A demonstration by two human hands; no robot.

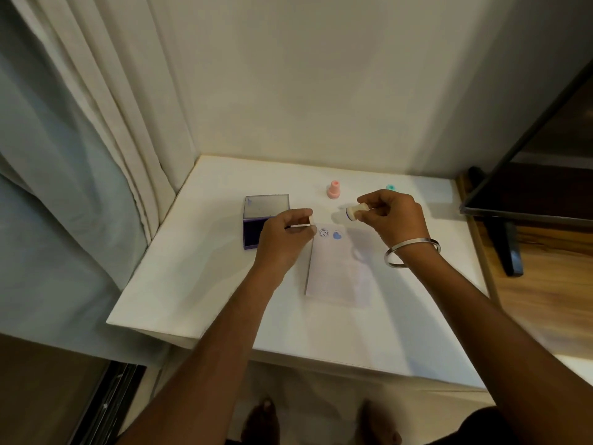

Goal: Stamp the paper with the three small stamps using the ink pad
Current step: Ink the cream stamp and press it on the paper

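A white paper (pixel 337 271) lies on the table with a blue smiley print (pixel 323 233) and a blue heart print (pixel 337 235) at its far edge. My right hand (pixel 394 220) holds a cream stamp (pixel 356 211) sideways above the paper's far right corner, its blue inked face pointing left. My left hand (pixel 285 239) pinches a small pale piece (pixel 303 223), perhaps the stamp's cap, at the paper's far left corner. The purple ink pad (pixel 253 234) stands open just left of that hand, partly hidden by it. A pink stamp (pixel 333 189) stands upright behind the paper. A teal stamp (pixel 390 187) peeks out behind my right hand.
The white table (pixel 199 284) sits in a corner, with a curtain (pixel 106 130) on the left and a wall behind. A dark screen on a stand (pixel 513 200) rises at the right, over a wooden surface. A metal bangle (pixel 412 252) circles my right wrist.
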